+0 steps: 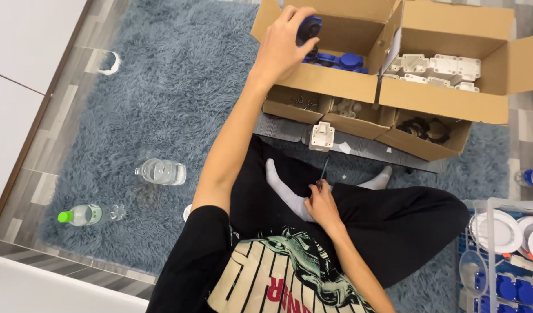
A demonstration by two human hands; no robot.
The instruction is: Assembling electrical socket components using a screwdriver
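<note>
Blue part: a small blue plastic cap [308,27] sits in the fingers of the left hand [281,49], raised just over the open cardboard box [336,81] at the far left of the row.
Left grip: fingers closed around the blue cap, thumb on its near side.
Handling: it looks light, stiff and smooth, so a pinch across its round rim should hold it; not likely fragile.
Same kind: more blue caps [342,59] lie loose in the bottom of that box.
Right hand: the right hand [322,204] rests near the lap, beside a white sock [284,191], fingers pinched on a thin dark screwdriver [324,169] that points away from the body.
White housing: a small white plastic block [322,136] stands on the rug just past the tool's tip.
Packages: a second open brown box [452,101] to the right holds white plastic pieces [437,68]; three lower, smaller brown cartons [359,119] in front hold screws, pale fittings and dark parts.
Bottles: a clear bottle [161,171] and one with a green cap [84,215] lie on the grey shag rug [179,87].
Bin: a clear crate [498,249] at right holds round white discs and blue parts.
</note>
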